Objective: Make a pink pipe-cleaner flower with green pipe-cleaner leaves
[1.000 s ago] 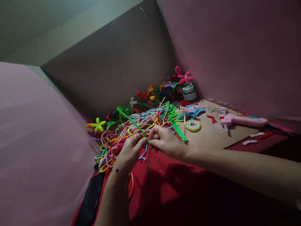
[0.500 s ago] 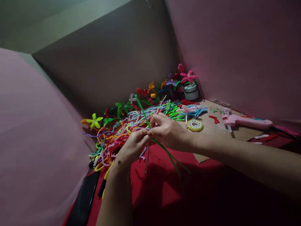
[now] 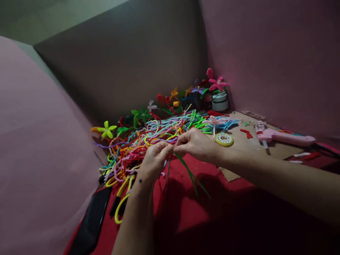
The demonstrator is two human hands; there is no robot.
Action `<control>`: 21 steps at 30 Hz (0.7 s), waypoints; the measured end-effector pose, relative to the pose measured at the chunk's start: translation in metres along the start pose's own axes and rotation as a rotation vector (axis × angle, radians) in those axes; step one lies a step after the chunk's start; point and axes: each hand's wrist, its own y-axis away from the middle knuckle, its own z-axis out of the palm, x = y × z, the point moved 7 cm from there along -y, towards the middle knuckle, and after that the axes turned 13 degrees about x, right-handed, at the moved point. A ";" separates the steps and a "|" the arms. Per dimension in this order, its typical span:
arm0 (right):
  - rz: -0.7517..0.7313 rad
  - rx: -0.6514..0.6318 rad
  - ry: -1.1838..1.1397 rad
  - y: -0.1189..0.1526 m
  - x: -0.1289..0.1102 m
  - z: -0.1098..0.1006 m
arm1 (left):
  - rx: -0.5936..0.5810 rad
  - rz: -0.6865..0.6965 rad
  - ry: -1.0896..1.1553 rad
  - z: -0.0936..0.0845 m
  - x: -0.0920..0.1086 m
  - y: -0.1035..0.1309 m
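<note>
Fingertip to fingertip, my left hand point(image 3: 156, 157) and my right hand point(image 3: 191, 144) are both closed in a pinch over the red cloth. Between them is a green pipe cleaner point(image 3: 188, 170), whose two loose ends hang down to the right below my right hand. Its upper part is hidden by my fingers. Thin dark wire-like stems point(image 3: 167, 179) show below my left hand; whether it holds them I cannot tell. Behind both hands spreads a heap of coloured pipe cleaners point(image 3: 159, 129).
Pipe-cleaner flowers point(image 3: 106, 130) line the back. A pink glue gun point(image 3: 287, 137) rests on cardboard point(image 3: 276, 150), near a yellow-rimmed disc point(image 3: 224, 139) and a pale pink flower point(image 3: 214, 121). At left lie a black flat object point(image 3: 91, 219) and yellow-handled tools point(image 3: 122, 209).
The green end that stuck up above my hands no longer shows. My right fingers have closed down beside my left fingertips. The camera view has shifted slightly.
</note>
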 end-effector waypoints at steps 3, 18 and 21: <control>0.194 -0.045 -0.198 -0.001 0.014 0.006 | 0.085 0.019 -0.016 -0.003 0.001 -0.001; 0.149 -0.102 -0.265 0.000 0.005 0.015 | 0.078 -0.174 0.106 -0.010 0.010 0.003; 0.143 -0.120 -0.256 0.000 0.003 0.015 | 0.026 -0.186 0.167 -0.007 0.006 0.003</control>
